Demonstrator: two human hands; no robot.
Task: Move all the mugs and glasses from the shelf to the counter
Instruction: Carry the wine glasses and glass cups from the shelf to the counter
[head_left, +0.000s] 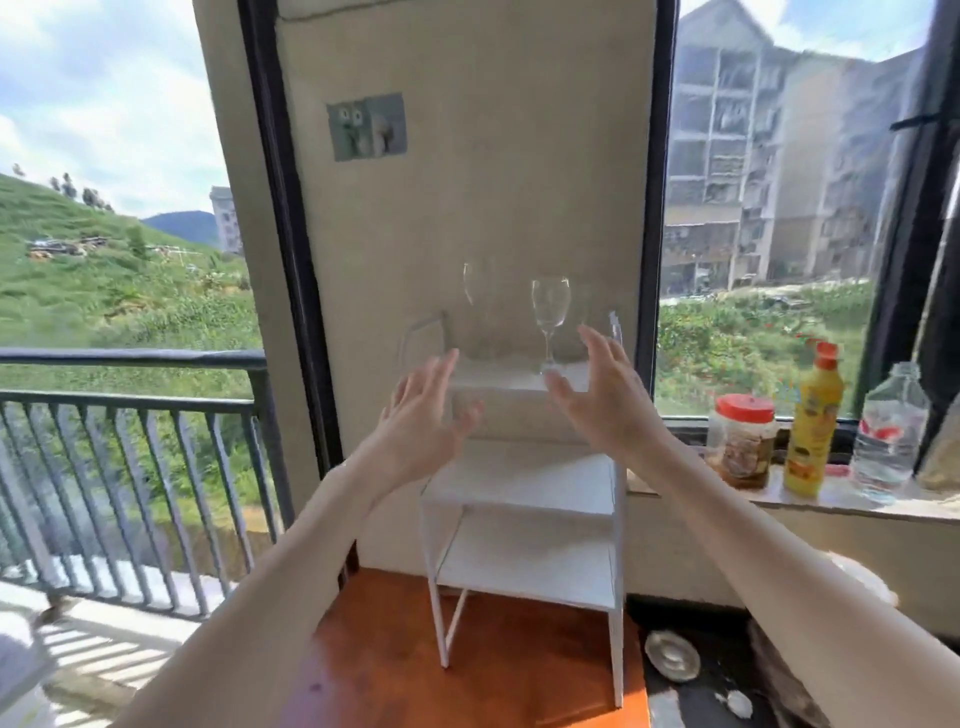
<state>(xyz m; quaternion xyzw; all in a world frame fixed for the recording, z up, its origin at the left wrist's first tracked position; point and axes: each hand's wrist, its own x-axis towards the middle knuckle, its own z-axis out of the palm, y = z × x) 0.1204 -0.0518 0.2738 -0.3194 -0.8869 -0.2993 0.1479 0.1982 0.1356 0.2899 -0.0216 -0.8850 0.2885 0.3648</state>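
Note:
A white three-tier metal shelf (524, 483) stands on an orange-brown table (395, 639) against the wall. On its top tier stand two clear stemmed wine glasses: one (550, 312) at the front right, the other (477, 291) further back on the left and faint against the wall. My left hand (423, 415) is raised in front of the top tier's left side, fingers spread, holding nothing. My right hand (605, 389) is raised just right of the nearer glass, fingers straight, its thumb close to the glass base. The two lower tiers hold nothing.
A sill (831, 501) at the right carries a red-lidded jar (745, 441), a yellow bottle (813, 421) and a clear water bottle (891, 431). A dark railing (130, 400) borders the balcony at left. A small white dish (672, 656) lies low beside the table.

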